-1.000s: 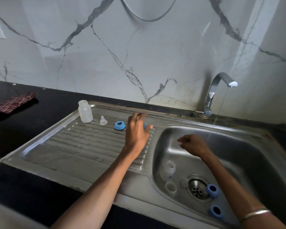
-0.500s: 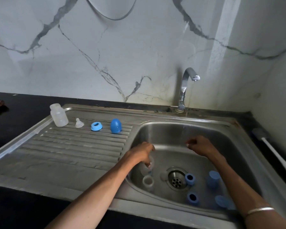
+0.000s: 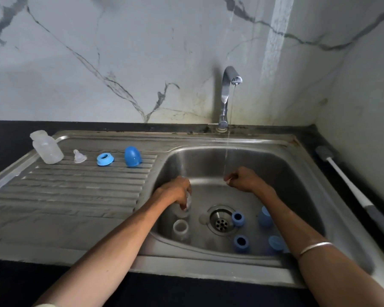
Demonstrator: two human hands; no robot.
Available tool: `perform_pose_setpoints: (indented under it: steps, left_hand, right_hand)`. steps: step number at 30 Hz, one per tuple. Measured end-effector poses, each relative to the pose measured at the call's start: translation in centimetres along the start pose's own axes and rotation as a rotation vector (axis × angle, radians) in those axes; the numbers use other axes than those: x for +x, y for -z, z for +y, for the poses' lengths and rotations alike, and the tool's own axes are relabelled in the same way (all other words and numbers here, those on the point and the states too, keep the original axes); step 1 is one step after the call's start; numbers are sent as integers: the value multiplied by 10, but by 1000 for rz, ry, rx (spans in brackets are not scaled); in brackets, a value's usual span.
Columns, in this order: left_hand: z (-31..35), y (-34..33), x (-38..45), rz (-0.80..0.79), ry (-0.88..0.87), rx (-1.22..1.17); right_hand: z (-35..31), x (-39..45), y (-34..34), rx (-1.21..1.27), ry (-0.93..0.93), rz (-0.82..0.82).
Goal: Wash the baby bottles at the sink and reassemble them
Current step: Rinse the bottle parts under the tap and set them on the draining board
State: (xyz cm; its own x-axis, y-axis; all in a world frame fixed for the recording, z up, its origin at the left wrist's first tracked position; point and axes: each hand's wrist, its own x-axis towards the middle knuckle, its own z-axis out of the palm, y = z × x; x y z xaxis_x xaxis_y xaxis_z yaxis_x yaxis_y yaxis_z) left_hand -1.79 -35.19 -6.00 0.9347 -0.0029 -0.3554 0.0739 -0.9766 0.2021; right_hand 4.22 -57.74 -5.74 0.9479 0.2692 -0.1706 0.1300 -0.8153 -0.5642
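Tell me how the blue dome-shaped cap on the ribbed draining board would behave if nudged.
The blue dome-shaped plastic cap looks small and hollow, so probably light and easy to shift. It stands on the ribbed steel draining board, so a nudge may tip it, and its rounded top would likely let it roll. If wet from rinsing, it may also be slippery.

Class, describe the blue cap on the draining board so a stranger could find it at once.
Start at the steel sink and look left to its ribbed draining board. Four parts line its far edge. The cap ends the row nearest the basin: a solid blue dome, unlike the open blue ring beside it.
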Motion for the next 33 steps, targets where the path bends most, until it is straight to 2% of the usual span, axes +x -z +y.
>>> perform_pose_setpoints:
  steps: [7, 15, 23, 29, 33]
  left_hand:
    - [25, 17, 18, 199, -68, -211]
    - [58, 31, 41, 424, -67, -443]
    - [77, 28, 65, 520, -150, -811]
    - [77, 23, 66, 364, -121, -1383]
    - [81, 21, 64, 237, -114, -1643]
  right_hand:
    - [-3, 6, -6, -40, 13, 3]
    - [13, 13, 4, 6, -58, 104]
    - [16, 18, 7, 207, -22, 167]
    - [18, 24, 7, 384, 43, 252]
    - [15, 25, 9, 694, 78, 263]
